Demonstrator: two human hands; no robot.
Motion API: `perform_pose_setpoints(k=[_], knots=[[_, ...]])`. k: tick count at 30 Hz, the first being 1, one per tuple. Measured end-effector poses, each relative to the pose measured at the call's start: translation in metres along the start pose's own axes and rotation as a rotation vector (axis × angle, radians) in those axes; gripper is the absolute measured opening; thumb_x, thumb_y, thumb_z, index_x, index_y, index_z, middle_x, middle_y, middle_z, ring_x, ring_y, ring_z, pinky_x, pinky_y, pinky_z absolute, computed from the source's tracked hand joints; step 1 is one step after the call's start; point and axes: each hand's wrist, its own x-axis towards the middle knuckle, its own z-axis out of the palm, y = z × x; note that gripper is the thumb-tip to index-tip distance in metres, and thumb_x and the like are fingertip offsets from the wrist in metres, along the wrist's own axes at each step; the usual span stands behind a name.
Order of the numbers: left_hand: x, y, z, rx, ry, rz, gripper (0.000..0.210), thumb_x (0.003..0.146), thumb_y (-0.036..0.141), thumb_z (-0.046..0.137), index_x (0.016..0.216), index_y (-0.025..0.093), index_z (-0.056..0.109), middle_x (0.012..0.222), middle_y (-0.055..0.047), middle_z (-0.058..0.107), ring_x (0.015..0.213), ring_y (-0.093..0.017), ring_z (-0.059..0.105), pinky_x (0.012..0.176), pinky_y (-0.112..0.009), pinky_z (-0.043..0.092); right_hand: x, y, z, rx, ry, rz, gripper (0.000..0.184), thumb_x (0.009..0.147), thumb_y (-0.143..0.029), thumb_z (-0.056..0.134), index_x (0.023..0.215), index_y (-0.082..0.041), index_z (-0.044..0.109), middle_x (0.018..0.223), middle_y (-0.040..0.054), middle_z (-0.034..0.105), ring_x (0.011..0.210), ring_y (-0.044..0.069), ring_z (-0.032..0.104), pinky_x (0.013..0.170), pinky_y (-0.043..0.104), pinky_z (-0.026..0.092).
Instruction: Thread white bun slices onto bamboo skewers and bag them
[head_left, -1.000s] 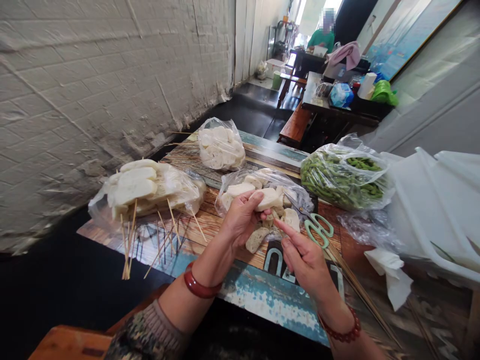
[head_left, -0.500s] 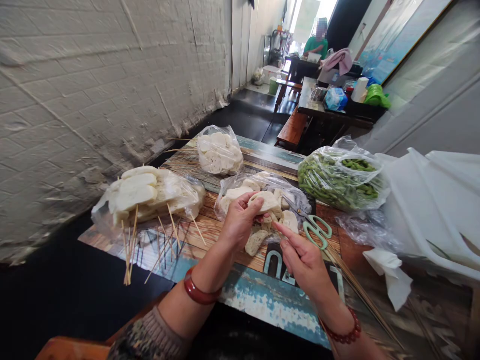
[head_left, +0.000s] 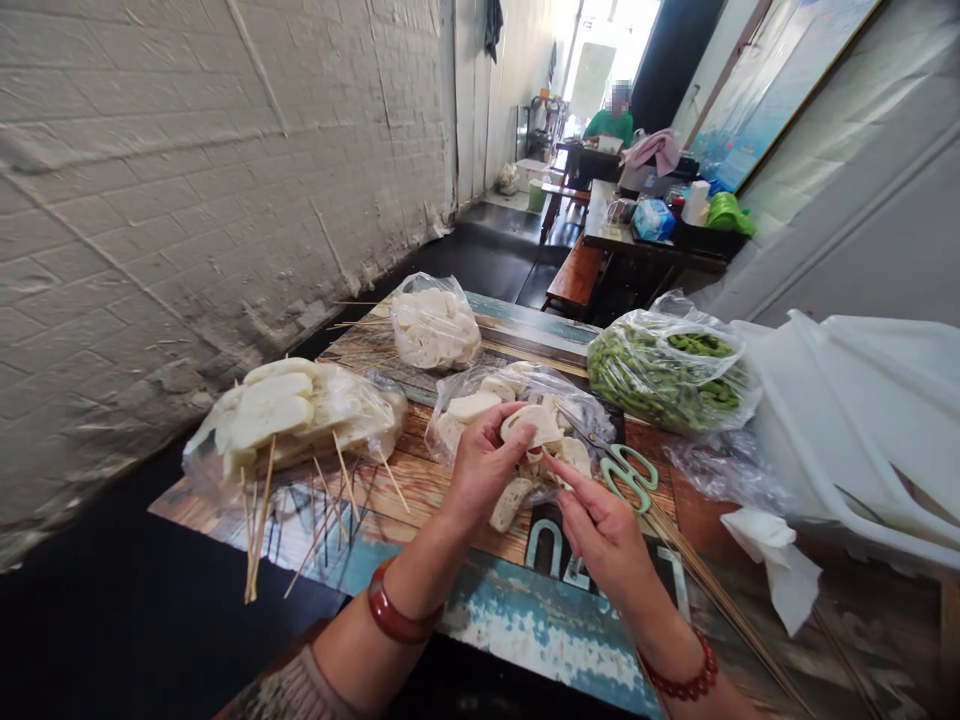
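My left hand pinches a pale, bread-like slice between thumb and fingers above the middle of the table. Close to its lower edge is my right hand, index finger stretched toward the slice and the other fingers curled. It grips a thin bamboo skewer, mostly hidden by the hand; a bit of it shows by the wrist. Beneath both hands, an open clear plastic bag holds more such slices. One loose slice lies at the bag's near edge. Green-handled scissors rest beside the bag, blades toward it.
Skewered white slices lie bagged at left, sticks jutting over the table edge; another bag sits behind. At right are a bag of green peppers, a white plastic bin, a tissue and loose skewers. A person sits far back.
The view has tilted up slightly, so the table things appear lower. The slice has turned a little in my left hand, and my right hand stays close beneath it.
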Motion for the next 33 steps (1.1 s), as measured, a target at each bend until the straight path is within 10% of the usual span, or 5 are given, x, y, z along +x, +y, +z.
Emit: perform_pose_setpoints(k=[19,33], knots=[[-0.006,0.012,-0.006,-0.463,-0.180,-0.182,0.038,0.070,0.037,0.083,0.098,0.014,0.075,0.082,-0.007,0.074,0.077,-0.015,0.067,0.073,-0.022,0.051,0.001,0.005,0.004,-0.352,0.189,-0.254,0.028,0.091,-0.036,0.055,0.105,-0.022,0.075,0.057,0.0007,0.065,0.048,0.016,0.059,0.046,0.024,0.050],[-0.023,0.016,-0.009,-0.039,-0.242,0.044,0.029,0.079,0.043,0.073,0.096,0.020,0.078,0.086,-0.004,0.073,0.076,-0.015,0.061,0.069,-0.022,0.048,-0.011,0.010,0.012,-0.627,0.409,-0.409,0.030,0.095,-0.035,0.051,0.078,-0.024,0.073,0.059,0.0002,0.070,0.049,0.014,0.064,0.058,0.022,0.052]])
